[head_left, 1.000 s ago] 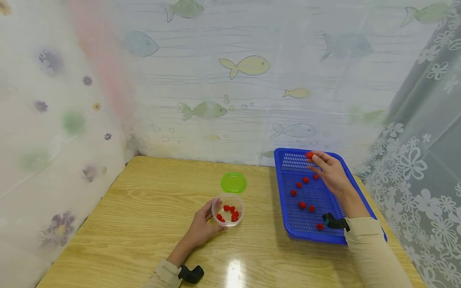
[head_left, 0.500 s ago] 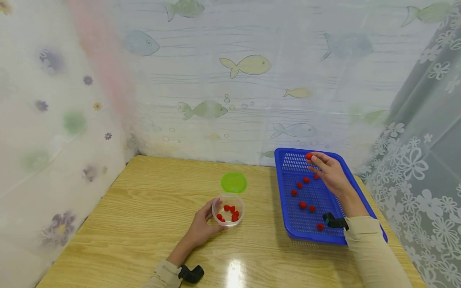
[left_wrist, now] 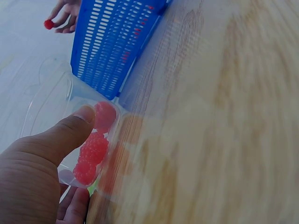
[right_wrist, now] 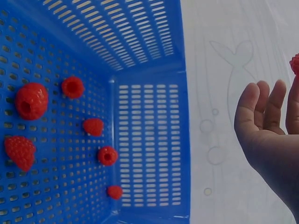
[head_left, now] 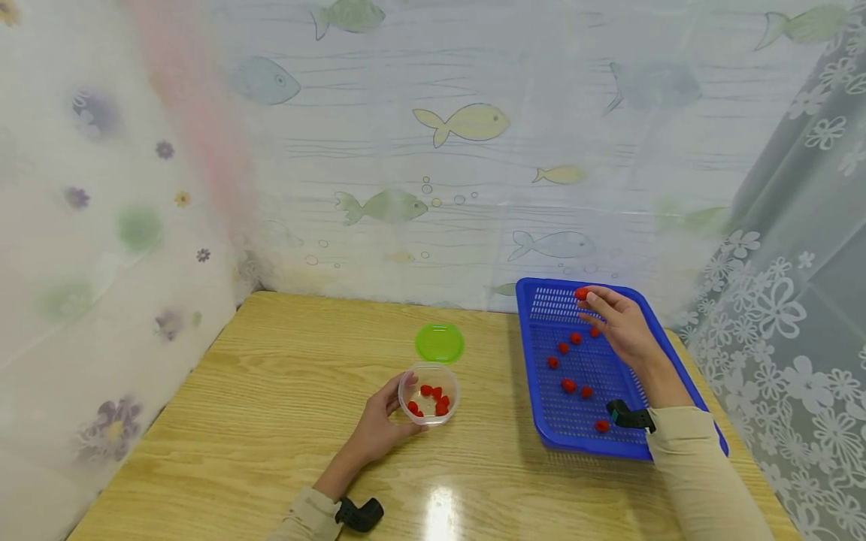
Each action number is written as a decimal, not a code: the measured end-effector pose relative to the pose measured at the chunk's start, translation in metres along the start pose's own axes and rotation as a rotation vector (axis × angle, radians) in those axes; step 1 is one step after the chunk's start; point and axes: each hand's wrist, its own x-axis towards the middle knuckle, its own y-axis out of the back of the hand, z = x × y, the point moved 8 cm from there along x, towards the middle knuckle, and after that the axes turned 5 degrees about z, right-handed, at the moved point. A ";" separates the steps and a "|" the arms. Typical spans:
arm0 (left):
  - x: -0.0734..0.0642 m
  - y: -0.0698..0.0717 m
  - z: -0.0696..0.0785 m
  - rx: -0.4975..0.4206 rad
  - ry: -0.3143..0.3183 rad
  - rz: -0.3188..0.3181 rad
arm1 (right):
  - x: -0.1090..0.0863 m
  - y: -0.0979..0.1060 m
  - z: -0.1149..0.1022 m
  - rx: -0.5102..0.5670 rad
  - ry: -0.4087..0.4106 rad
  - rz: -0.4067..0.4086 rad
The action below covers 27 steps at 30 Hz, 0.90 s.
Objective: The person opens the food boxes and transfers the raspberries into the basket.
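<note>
A small round clear plastic tub (head_left: 429,373) stands on the table, gripped at its side by my left hand (head_left: 379,424). Several red raspberries (left_wrist: 94,148) lie in its bottom, seen through the wall in the left wrist view. My right hand (head_left: 625,327) is raised over the far part of a blue plastic basket (head_left: 530,376) and pinches one raspberry (head_left: 582,294) between thumb and fingertips. More raspberries (right_wrist: 32,101) are scattered over the basket's perforated floor. At the edge of the right wrist view, only part of the held raspberry (right_wrist: 295,64) shows.
A green round lid (head_left: 440,343) lies flat on the wooden table (head_left: 304,353) just behind the tub. Curtains with fish and flower prints hang behind and at both sides. The basket's slatted walls rise around its raspberries.
</note>
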 end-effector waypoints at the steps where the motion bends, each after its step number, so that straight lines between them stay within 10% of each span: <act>1: 0.000 0.000 0.000 0.003 -0.001 0.000 | 0.000 0.000 0.000 -0.001 0.001 0.002; 27: 0.000 0.001 0.002 0.008 -0.014 -0.003 | -0.001 0.004 -0.002 -0.007 0.004 0.015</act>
